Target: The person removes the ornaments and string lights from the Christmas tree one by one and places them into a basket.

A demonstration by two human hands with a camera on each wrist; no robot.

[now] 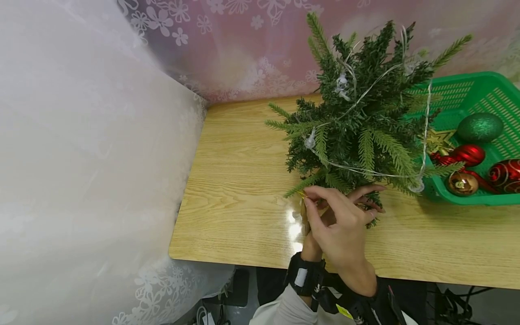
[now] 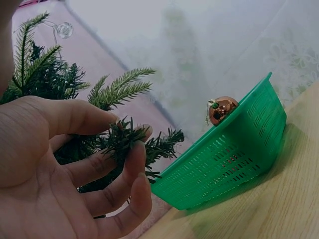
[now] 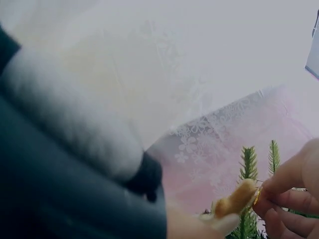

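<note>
Two large floral-patterned sheets, one white (image 1: 85,149) and one pink (image 1: 239,49), stand to the left of and behind the landmark, an artificial Christmas tree. Beneath the tree lies a light yellow wood-grain bench (image 1: 227,180), and the bushy dark-and-light-green artificial Christmas tree (image 1: 345,122) itself rises near the bench's far side. Right of the tree, partly behind its branches, sits a green slatted plastic basket (image 1: 451,198). A clear wire light string (image 1: 378,88) winds round the tree. At the tree's near side the hands cross, the right over the left: the right hand (image 1: 341,223) has thumb and forefinger closed in a pinch, while the left hand (image 2: 55,169) has its fingers curved round a dark green branch tip (image 2: 129,142) on the tree's near side. In the basket, right of the tree, are a glittery green ball (image 1: 480,127), a shiny red swirled ornament (image 1: 505,176), a glossy red ball (image 1: 470,155), a shiny copper ball (image 1: 463,183) and a gold star (image 1: 438,140). At the tree's lower left hangs a small gold-brown ornament (image 1: 304,213), its shape unclear, under the thin gold thread (image 1: 301,194) that the right hand pinches beside a light green sprig (image 1: 309,182); whether the thread loops over it, I cannot tell.
</note>
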